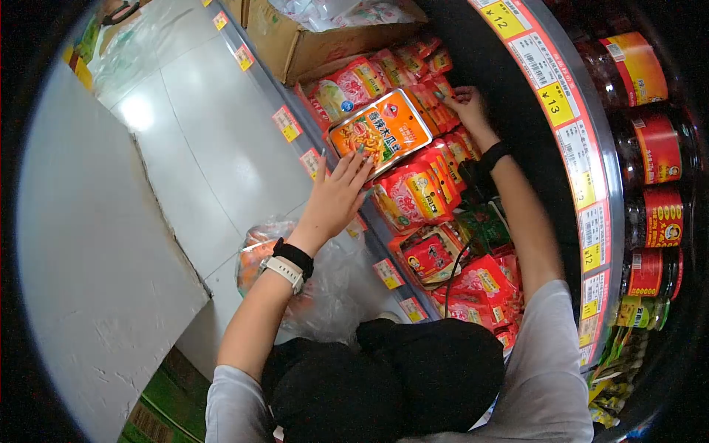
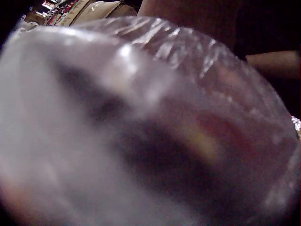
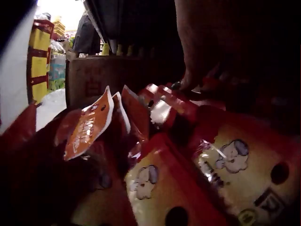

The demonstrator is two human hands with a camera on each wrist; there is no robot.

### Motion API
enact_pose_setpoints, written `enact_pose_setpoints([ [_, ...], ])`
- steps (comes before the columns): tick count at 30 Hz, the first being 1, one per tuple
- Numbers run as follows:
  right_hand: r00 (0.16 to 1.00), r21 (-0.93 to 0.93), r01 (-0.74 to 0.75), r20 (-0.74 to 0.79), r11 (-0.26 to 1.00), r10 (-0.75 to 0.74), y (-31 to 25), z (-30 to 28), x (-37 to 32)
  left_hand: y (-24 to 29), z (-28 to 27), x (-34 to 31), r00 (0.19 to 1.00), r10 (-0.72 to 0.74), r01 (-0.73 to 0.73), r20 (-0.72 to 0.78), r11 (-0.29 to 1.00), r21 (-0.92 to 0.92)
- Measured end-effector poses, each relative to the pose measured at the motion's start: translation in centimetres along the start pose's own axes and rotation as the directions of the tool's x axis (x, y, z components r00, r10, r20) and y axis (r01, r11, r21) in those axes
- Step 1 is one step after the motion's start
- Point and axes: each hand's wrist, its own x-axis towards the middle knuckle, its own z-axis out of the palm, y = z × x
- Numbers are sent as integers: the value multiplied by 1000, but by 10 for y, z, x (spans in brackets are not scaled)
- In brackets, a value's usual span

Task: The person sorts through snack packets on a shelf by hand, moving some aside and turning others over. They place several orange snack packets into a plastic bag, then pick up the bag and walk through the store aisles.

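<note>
In the head view, my left hand (image 1: 338, 195) rests its extended fingertips on the near edge of an orange packet (image 1: 384, 131) with a noodle-like picture, lying face up on red packets. My right hand (image 1: 473, 114) is at the back of the shelf, its fingertips touching the small red-orange packets (image 1: 434, 105). Whether it pinches one is unclear. In the right wrist view, part of that hand (image 3: 187, 63) reaches down behind upright red packets (image 3: 157, 181), beside orange ones (image 3: 89, 125). A blurred clear plastic bag (image 2: 155, 127) fills the left wrist view, hiding the left hand.
A cardboard box (image 1: 325, 52) stands at the shelf's far end. Price labels line the shelf edge (image 1: 260, 80). A clear bag (image 1: 325, 295) with orange contents hangs or lies beneath my left forearm. Jars (image 1: 656, 151) stand on the shelf at the right.
</note>
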Motion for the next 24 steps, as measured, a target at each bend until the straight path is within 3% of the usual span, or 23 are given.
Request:
enact_pose_setpoints([
  [1, 1000, -1, 0, 1, 1000, 0, 3, 0, 2, 0, 1, 0, 1000, -1, 1, 0, 1000, -1],
  [3, 996, -230, 77, -28, 970, -85, 3, -2, 4, -1, 2, 0, 1000, 2, -2, 1, 1000, 15],
  [6, 998, -354, 42, -31, 934, -57, 3, -2, 4, -2, 2, 0, 1000, 10, -10, 4, 1000, 24],
  [9, 997, -299, 74, 36, 951, -67, -1, -6, 0, -1, 1, 1, 1000, -4, 4, 6, 1000, 14],
  [16, 992, -234, 126, 43, 964, -119, -22, -12, -19, 3, 4, 4, 998, 3, 0, -56, 998, 55],
  [22, 980, -74, 200, 35, 977, -198, -48, -15, -50, 8, 9, 20, 993, -31, 36, -114, 998, 49],
  [24, 927, -159, 372, 17, 914, -374, -50, -14, -53, 6, 14, 27, 998, -34, 38, -50, 995, 92],
])
